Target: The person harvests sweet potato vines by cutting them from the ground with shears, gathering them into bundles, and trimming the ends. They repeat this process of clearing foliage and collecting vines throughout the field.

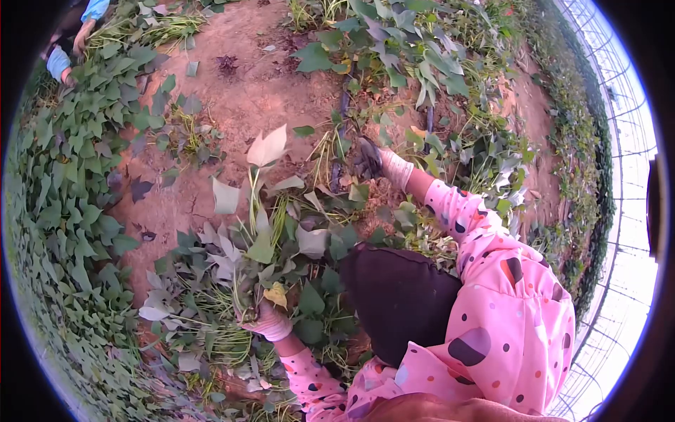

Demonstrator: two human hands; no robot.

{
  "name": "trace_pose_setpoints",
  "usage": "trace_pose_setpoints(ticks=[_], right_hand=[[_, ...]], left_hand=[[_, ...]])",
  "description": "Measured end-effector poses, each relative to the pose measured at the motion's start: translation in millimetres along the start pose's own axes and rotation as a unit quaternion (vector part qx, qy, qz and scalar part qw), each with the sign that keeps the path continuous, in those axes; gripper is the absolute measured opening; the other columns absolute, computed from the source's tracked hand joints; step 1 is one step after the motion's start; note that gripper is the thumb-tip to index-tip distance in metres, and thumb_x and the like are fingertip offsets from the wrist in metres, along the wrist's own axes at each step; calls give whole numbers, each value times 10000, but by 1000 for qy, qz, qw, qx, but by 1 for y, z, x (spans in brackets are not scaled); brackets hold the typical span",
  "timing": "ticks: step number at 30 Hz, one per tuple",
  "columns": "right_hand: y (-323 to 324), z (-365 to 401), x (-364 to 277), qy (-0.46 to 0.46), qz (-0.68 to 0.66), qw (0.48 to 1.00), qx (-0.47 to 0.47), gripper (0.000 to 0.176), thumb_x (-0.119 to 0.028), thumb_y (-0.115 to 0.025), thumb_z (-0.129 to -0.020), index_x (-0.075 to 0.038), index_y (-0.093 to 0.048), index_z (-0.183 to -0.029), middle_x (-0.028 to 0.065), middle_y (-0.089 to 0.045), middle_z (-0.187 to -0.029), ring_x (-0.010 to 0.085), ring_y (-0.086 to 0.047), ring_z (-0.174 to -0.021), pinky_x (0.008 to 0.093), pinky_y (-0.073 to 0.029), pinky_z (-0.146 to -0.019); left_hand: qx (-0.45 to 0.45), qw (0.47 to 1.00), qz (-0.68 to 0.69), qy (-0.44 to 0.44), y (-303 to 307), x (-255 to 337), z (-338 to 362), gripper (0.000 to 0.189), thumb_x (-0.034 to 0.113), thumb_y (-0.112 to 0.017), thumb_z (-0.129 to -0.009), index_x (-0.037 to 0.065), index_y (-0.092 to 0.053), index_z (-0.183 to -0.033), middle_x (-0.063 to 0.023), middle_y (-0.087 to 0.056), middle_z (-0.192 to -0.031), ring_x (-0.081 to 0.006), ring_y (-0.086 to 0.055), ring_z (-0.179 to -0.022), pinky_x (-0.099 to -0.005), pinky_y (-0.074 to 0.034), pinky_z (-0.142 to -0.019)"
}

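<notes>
My left hand [269, 322], in a pale glove, is closed around a bundle of leafy sweet potato vines [260, 243]. Leaves stand up above the fist, and their pale undersides show. My right hand [369, 159] wears a glove with dark fingers and a pale cuff. It is low over the soil, beside a black hose [343, 105] and a small clump of green stems [322, 156]. Its fingers look curled together; what they grip, if anything, is hidden. A heap of cut-looking stems and leaves [218, 299] lies around my left hand.
Bare reddish soil [246, 77] runs between the rows. Dense vines [70, 204] cover the left side. Another person's hand [68, 76] reaches into plants at the upper left. My dark-clothed knee [401, 299] is between my arms. A wire mesh [626, 112] curves along the right.
</notes>
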State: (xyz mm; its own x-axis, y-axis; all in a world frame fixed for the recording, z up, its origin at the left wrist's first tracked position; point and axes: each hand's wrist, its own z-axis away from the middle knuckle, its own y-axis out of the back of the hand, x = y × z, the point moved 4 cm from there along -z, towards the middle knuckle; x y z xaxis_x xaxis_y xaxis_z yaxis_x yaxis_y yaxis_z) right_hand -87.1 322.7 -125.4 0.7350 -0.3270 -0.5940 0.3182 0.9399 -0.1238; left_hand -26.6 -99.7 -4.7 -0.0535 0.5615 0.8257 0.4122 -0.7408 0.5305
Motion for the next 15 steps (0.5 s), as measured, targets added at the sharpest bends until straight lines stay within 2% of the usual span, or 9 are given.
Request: trace_pose_setpoints(ticks=[2, 4, 6, 7, 8, 10, 12, 14, 15], right_hand=[[29, -28, 13, -23, -43, 996, -69, 690, -713, -486, -781, -46, -611, -905, 68, -636, -653, 149, -576, -457, 251, -421, -398], [35, -38, 12, -39, -38, 997, -53, 709, -728, -467, -779, -46, -610, -908, 52, -629, -641, 137, -562, -447, 252, -405, -388], [33, -38, 4, -55, -34, 997, -41, 728, -743, -448, -777, -46, -609, -912, 35, -622, -629, 124, -548, -436, 252, -390, -378], [30, -35, -3, -59, -23, 997, -49, 724, -743, -439, -780, -50, -611, -904, 27, -620, -629, 119, -540, -431, 259, -387, -375], [28, -34, -5, -63, -14, 996, -58, 721, -743, -430, -783, -54, -613, -895, 18, -619, -629, 113, -531, -425, 265, -385, -371], [27, -44, -6, -70, -13, 996, -51, 693, -723, -422, -802, -62, -620, -863, 17, -613, -614, 113, -528, -420, 270, -376, -361], [26, -51, -6, -72, 9, 997, -7, 693, -726, -407, -807, -69, -627, -833, 12, -603, -588, 108, -518, -404, 267, -358, -343], [20, -45, -9, -78, 12, 997, 7, 658, -694, -430, -822, -67, -631, -826, 12, -594, -566, 112, -516, -391, 255, -355, -327], [18, -43, -11, -63, 1, 998, 12, 631, -672, -452, -827, -66, -629, -822, 17, -596, -568, 116, -519, -390, 247, -361, -325]], left_hand=[[25, 990, 121, 73, 5, 3, 4, 200, 111, -697, -780, -13, -633, -923, -114, -672, -894, -208, -636, -763, -332, -486, -650], [26, 984, 152, 86, 8, -3, 9, 141, 80, -632, -826, 0, -642, -941, -121, -665, -917, -214, -637, -775, -329, -488, -661], [72, 996, 11, 50, 13, 19, 8, 169, 69, -589, -847, 7, -645, -994, -139, -660, -972, -233, -643, -850, -350, -509, -746], [29, 996, -81, -7, 26, -15, 21, 240, 25, -569, -843, 29, -627, -1077, -167, -619, -1104, -260, -614, -989, -381, -503, -863], [27, 996, -84, -7, 31, -9, 13, 240, 25, -569, -843, 29, -627, -1077, -167, -619, -1104, -260, -614, -989, -381, -503, -863], [96, 985, -57, -131, 55, 21, 0, 298, 71, -526, -876, 7, -581, -1162, -176, -564, -1208, -235, -587, -1020, -341, -482, -868], [188, 964, 163, 93, 73, 24, -12, 368, 231, -553, -865, -35, -610, -1112, -167, -574, -1175, -241, -565, -1038, -363, -431, -937], [302, 906, 220, 197, 101, 26, -20, 459, 313, -565, -844, -61, -603, -1110, -158, -583, -1152, -238, -555, -1047, -364, -418, -943], [315, 919, 172, 163, 115, 33, -23, 462, 316, -567, -841, -60, -606, -1108, -155, -587, -1144, -237, -556, -1042, -362, -421, -935]])
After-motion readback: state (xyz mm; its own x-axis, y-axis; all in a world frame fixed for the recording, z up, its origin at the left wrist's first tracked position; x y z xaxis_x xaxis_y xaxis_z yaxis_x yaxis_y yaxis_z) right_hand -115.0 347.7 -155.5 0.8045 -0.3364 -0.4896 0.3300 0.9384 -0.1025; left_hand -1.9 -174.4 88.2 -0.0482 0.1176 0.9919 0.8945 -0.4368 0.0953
